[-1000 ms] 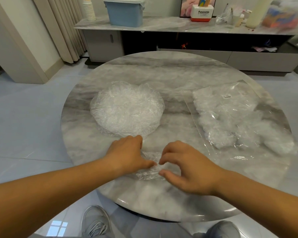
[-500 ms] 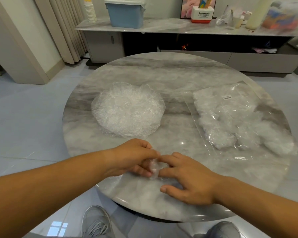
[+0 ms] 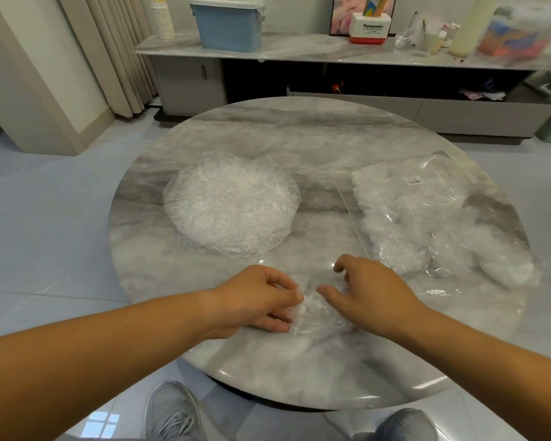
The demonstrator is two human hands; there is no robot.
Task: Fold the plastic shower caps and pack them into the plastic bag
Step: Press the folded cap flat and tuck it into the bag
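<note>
I had one cap (image 3: 318, 313) bunched small on the near part of the bench (image 3: 299, 128), between my two hands. My left hand (image 3: 261, 300) pinched its left edge, thumb and forefinger closed on the crinkled film and the other fingers curled beneath. My right hand (image 3: 369, 294) hung over the cap's right side with fingers loosely bent and the thumb reaching toward the film. I could not tell whether it gripped anything, since the clear plastic hid the contact.

By my reckoning the job was somewhere in the middle. The bag (image 3: 427, 218) lay flat on the right of the bench, label up, with several white wads of folded caps showing through it, so a fair share was packed. Some wads sat at its near right end, and I could not tell whether those were inside the mouth or just beyond it. On the left, well apart from the bag, a pile (image 3: 233, 202) of open caps lay round and flat. It looked thick enough to hold many more, though I could not count them.

The cap in hand looked only partly folded: gathered in but loose, not as tight as the wads in the bag. I judged it needed another fold or squeeze before going across to the bag. After that the pile would have to be worked through one cap at a time.
</note>
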